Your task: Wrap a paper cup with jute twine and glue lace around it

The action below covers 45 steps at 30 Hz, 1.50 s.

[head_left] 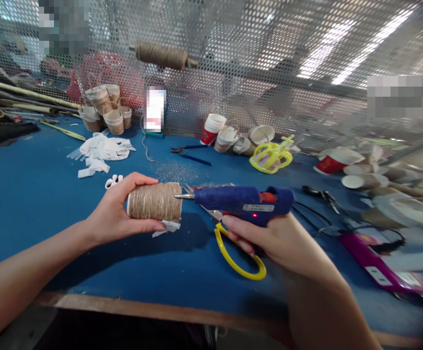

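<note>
My left hand (pixel 114 209) is wrapped round a twine-covered cup (pixel 155 201), held on its side above the blue table (pixel 32 194). My right hand (pixel 270 238) grips a blue hot glue gun (pixel 244 201) with a red light lit. The metal nozzle touches the cup's right end. A scrap of white paper hangs below the cup. Yellow-handled scissors (pixel 233 253) lie on the table under the glue gun.
White paper scraps (pixel 100 150), twine-wrapped cups (pixel 105 109), plain paper cups (pixel 233 138), blue pliers (pixel 191 153) and a yellow plastic frame (pixel 272 155) lie behind. A twine spool (pixel 162 54) hangs on the mesh wall. More cups (pixel 357 170), black scissors (pixel 323 197) and a magenta card (pixel 382 265) sit right.
</note>
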Each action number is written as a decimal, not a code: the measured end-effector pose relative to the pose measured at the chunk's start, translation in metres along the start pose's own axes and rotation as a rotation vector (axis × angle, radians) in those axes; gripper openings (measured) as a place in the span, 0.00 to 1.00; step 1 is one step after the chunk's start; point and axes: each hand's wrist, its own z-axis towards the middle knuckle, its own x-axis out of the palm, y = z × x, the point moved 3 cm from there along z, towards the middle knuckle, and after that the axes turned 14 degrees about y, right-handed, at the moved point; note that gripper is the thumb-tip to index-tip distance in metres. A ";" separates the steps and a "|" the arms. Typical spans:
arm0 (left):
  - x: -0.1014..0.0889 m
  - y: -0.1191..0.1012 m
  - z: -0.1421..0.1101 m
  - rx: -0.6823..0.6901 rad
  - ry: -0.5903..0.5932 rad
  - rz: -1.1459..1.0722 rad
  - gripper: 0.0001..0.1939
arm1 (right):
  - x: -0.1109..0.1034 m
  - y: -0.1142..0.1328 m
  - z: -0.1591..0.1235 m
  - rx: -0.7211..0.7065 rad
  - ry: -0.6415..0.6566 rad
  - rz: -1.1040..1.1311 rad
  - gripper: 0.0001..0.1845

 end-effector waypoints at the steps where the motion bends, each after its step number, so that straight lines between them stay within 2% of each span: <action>1: 0.000 0.000 0.000 -0.032 0.011 -0.026 0.27 | 0.000 0.000 0.000 -0.007 -0.013 -0.003 0.15; 8: 0.004 0.001 0.001 -0.214 0.063 -0.216 0.24 | 0.001 -0.001 -0.001 0.005 -0.028 -0.044 0.13; 15: 0.005 0.001 0.003 -0.279 0.035 -0.339 0.21 | 0.000 -0.002 -0.001 0.005 -0.028 -0.094 0.12; 25: 0.005 0.002 0.003 -0.336 0.055 -0.359 0.23 | 0.002 0.002 -0.001 0.000 0.018 -0.116 0.12; 31: 0.003 0.000 0.003 -0.275 0.027 -0.322 0.23 | 0.003 -0.002 0.000 0.049 -0.014 -0.053 0.14; 45: 0.005 -0.004 -0.004 -0.038 -0.004 -0.013 0.27 | -0.001 -0.001 0.006 -0.017 -0.025 0.000 0.15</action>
